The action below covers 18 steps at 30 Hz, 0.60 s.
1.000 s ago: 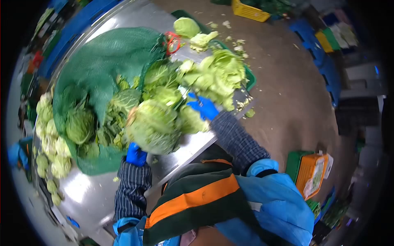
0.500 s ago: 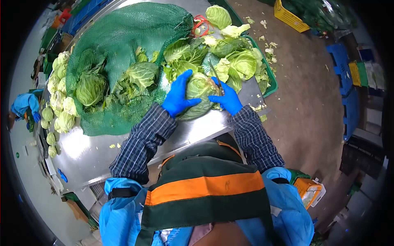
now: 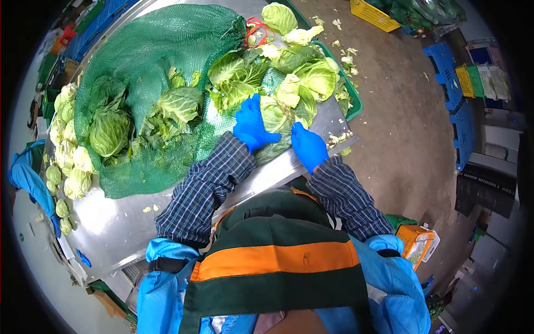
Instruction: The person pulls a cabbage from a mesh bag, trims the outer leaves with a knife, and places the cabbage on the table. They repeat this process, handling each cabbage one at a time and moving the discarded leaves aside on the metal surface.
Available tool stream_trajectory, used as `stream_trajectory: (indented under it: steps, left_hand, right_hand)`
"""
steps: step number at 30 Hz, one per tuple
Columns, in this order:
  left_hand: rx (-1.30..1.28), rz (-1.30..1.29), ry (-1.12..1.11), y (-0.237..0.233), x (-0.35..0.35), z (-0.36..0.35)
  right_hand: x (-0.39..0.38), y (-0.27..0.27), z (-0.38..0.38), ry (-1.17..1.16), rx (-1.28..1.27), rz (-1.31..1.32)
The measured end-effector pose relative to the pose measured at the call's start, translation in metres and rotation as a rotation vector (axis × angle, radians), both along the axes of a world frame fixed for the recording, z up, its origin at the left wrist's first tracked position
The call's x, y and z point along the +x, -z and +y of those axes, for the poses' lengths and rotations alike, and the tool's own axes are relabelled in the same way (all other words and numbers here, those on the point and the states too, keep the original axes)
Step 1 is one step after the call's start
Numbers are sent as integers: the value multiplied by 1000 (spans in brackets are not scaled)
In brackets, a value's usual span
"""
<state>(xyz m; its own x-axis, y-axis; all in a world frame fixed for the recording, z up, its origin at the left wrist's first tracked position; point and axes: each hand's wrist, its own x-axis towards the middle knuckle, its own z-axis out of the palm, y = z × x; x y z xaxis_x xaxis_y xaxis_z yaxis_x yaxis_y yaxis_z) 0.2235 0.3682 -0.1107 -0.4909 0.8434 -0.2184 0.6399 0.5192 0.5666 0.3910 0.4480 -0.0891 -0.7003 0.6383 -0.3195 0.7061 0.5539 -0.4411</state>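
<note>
A green cabbage rests near the table's front edge. My left hand, in a blue glove, grips its left side, with the thumb across the front. My right hand, also gloved, is at its lower right, fingers closed; what they hold is hidden. Loose outer leaves lie behind my left hand. Behind and right of the held cabbage is another leafy cabbage. A green mesh bag covers the left part of the table, with a cabbage inside.
The metal table carries a row of trimmed cabbages at its left edge. A green crate stands at the right edge. Leaf scraps dot the floor. Blue crates are at the far right. At far left is a person's blue sleeve.
My right hand has drawn down and its fingers have closed; the blade seen beside it before is no longer clearly visible. My left hand stays on the cabbage. The whole view has shifted slightly.
</note>
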Motion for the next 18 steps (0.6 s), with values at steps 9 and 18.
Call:
stream_trajectory:
  steps: [9,18]
  left_hand:
    - [116,-14,-44,5,3,0]
    - [78,-77,-40,7,-4,-4]
  right_hand:
    - [-2,53,10,-105,225,119]
    - [13,40,16,-218,160,98]
